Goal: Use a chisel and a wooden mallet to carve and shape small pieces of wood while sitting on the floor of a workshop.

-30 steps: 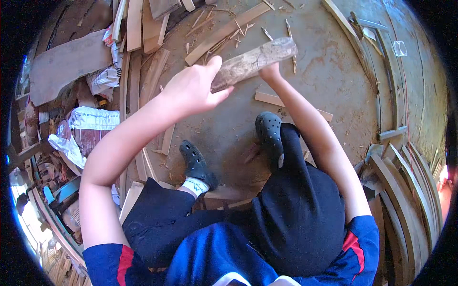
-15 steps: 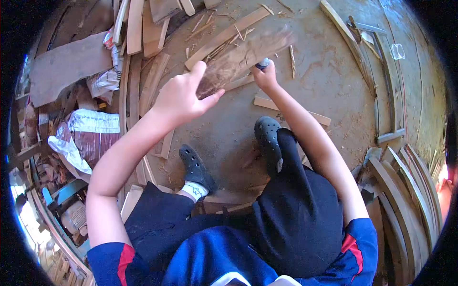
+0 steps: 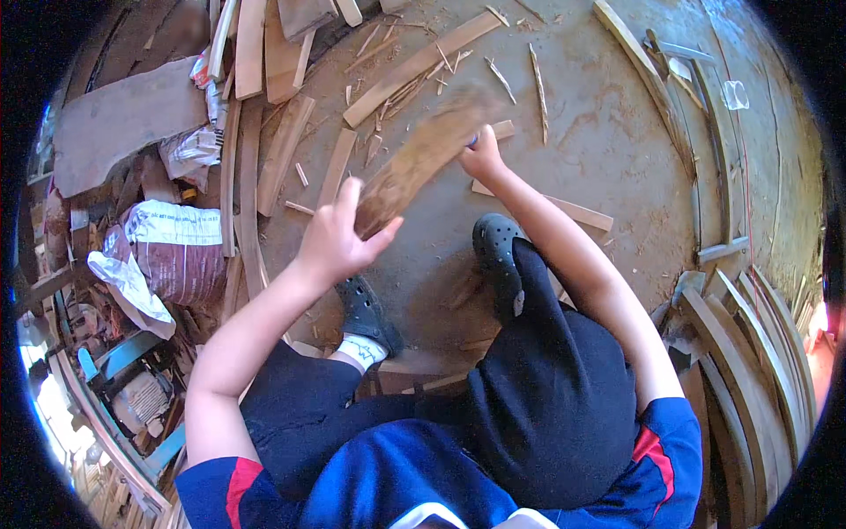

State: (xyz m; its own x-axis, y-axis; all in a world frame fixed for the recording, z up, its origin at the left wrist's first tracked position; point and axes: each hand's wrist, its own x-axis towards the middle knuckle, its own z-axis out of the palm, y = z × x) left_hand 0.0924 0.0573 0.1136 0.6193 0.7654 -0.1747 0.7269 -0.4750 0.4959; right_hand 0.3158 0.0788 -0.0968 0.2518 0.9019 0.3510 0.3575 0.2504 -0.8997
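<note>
A rough brown wooden block [image 3: 423, 157], blurred, slants above the grey-brown floor [image 3: 608, 115]; my left hand [image 3: 342, 231] grips its near end. My right hand [image 3: 482, 154] is closed round a mostly hidden blue object [image 3: 474, 139]. A straight pale-brown wooden board [image 3: 432, 63] lies beyond.

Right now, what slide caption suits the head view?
Left hand grips a blurred wooden slab, right hand near its far end, above a floor littered with splinters.

Two hands [image 3: 339, 236]; two clogs [image 3: 363, 310]; one held board [image 3: 421, 160]
</note>
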